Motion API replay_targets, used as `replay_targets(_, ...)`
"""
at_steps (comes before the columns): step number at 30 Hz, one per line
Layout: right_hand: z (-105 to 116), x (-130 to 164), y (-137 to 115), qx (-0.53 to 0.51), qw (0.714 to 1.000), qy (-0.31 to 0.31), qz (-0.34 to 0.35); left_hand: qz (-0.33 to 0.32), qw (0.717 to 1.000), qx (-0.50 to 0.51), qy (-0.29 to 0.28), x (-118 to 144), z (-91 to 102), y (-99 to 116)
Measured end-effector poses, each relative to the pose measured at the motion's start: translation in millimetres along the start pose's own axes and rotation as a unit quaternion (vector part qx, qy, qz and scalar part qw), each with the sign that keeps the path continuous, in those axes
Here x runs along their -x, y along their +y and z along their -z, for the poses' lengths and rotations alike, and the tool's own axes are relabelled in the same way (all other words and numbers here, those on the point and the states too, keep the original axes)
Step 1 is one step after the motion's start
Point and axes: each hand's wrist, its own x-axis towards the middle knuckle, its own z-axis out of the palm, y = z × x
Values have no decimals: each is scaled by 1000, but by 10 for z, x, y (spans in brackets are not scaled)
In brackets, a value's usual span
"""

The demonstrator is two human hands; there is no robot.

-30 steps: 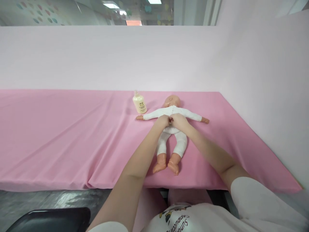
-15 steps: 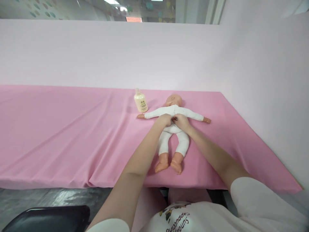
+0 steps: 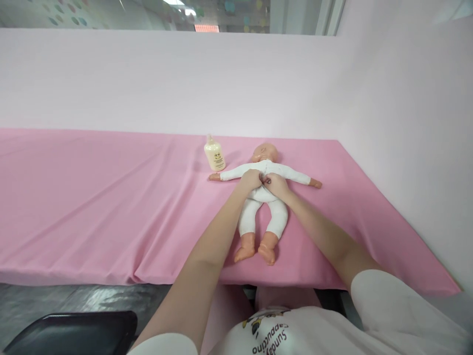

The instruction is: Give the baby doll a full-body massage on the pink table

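Both hands, left hand (image 3: 251,179) and right hand (image 3: 275,183), grip closed, pinch the doll (image 3: 263,207) chest clothing; bottle (image 3: 215,155) just beside its arm, pink bench (image 3: 92,207) open leftward.

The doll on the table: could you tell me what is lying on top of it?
Both hands rest on the doll's chest, the left hand and right hand meeting at the middle of its white suit. What the fingertips pinch there is covered by the hands.
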Motion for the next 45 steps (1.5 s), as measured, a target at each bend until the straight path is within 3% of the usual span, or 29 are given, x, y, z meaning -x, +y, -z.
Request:
replay_targets(3, -14, -12, 20, -25, 1000, 17, 6, -2, 999, -31, -39, -1, -60, -23)
replay_targets(11, 124, -100, 137, -93, 984, 117, 93, -21, 998, -16, -51, -3, -9, -110)
replay_targets(17, 68, -141, 344, -88, 994, 40, 47, -26, 999, 27, -37, -52, -108, -178)
replay_targets(23, 40, -154, 405, -125, 990, 44, 39, -34, 997, 56, 32, -54, -217, -206)
replay_targets(28, 26, -166, 442, -136, 987, 55, 58, -42, 967, 53, 246, -59, -271, -209)
replay_targets(29, 23, -168, 443, -132, 988, 53, 56, -43, 963, 52, 263, -66, -292, -215)
replay_targets(35, 43, -181, 413, -96, 995, 22, 11, -47, 990, 60, 118, -141, -435, -292)
replay_targets(42, 114, -230, 368, -76, 996, 29, 26, -64, 987, 67, 133, -188, -474, -345)
replay_targets(45, 115, -247, 354, -74, 993, 88, 40, -62, 989, 60, 124, -195, -481, -344)
